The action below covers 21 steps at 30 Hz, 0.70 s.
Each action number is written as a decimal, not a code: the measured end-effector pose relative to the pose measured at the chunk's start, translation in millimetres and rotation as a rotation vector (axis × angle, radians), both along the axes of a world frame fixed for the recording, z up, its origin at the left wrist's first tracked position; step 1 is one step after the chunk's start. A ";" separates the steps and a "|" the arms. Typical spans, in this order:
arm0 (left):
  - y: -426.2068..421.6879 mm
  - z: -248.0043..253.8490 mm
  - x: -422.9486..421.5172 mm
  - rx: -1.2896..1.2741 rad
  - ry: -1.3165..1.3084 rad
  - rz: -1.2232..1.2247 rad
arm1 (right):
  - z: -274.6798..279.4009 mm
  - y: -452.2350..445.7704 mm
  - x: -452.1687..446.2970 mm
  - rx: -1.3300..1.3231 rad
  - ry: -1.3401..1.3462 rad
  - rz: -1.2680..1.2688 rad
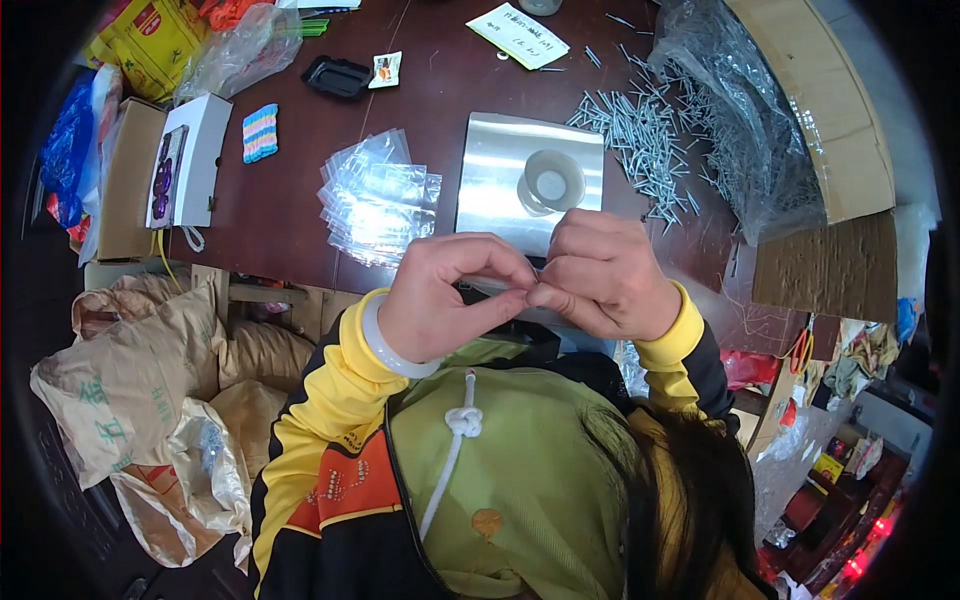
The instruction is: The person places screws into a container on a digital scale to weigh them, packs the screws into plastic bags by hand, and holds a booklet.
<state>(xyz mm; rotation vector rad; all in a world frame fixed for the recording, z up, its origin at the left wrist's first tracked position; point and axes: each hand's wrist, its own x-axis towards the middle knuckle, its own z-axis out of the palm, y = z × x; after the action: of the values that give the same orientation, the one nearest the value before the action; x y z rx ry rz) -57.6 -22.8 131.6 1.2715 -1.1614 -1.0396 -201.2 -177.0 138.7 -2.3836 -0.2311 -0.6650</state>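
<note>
My left hand [455,295] and my right hand [605,275] meet at the table's front edge, fingertips pinched together. Between them is something thin and clear, perhaps the edge of a plastic bag, mostly hidden by my fingers. Just beyond my hands, a small round cup [552,182] stands on a shiny metal plate [487,165]. Clear zip bags [380,200] lie in a loose stack left of the plate. To its right spreads a pile of screws or nails [640,145].
A cardboard box [815,90] lined with clear plastic [735,110] stands at the right. Toward the back are a black tray [337,77] and a handwritten paper [518,35]. A striped bundle [260,133] and white box [200,160] lie left. Paper sacks [130,370] sit below.
</note>
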 end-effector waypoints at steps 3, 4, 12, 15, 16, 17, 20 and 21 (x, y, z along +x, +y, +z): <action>2.4 -7.6 -1.9 -0.009 0.133 -0.031 | 3.4 -2.8 -7.8 -0.017 0.018 0.073; 3.1 -11.4 -0.2 -0.006 0.186 -0.006 | 3.4 -4.7 -13.0 0.018 0.018 0.045; 13.7 -40.3 28.9 0.100 0.165 0.289 | -33.4 -32.1 -129.1 0.847 0.445 -0.173; 17.0 -59.3 33.4 0.098 0.139 0.314 | -47.6 -44.7 -164.2 1.013 0.852 -0.299; 17.5 -63.2 33.0 0.100 0.147 0.320 | -54.5 -47.0 -167.4 1.087 0.894 -0.338; 18.2 -66.0 32.3 0.103 0.155 0.327 | -60.4 -50.0 -169.1 1.161 0.934 -0.375; 18.9 -67.5 29.9 0.101 0.130 0.341 | -77.1 -66.2 -149.2 0.691 0.672 -0.616; 20.0 -67.5 30.1 0.101 0.124 0.339 | -80.6 -75.8 -138.8 0.491 0.565 -0.695</action>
<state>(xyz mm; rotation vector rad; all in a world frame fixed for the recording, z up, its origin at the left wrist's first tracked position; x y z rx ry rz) -27.5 -2.8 64.1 1.4054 -0.7740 -0.9169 -340.0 -252.8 58.1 -2.0271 0.9261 -0.2577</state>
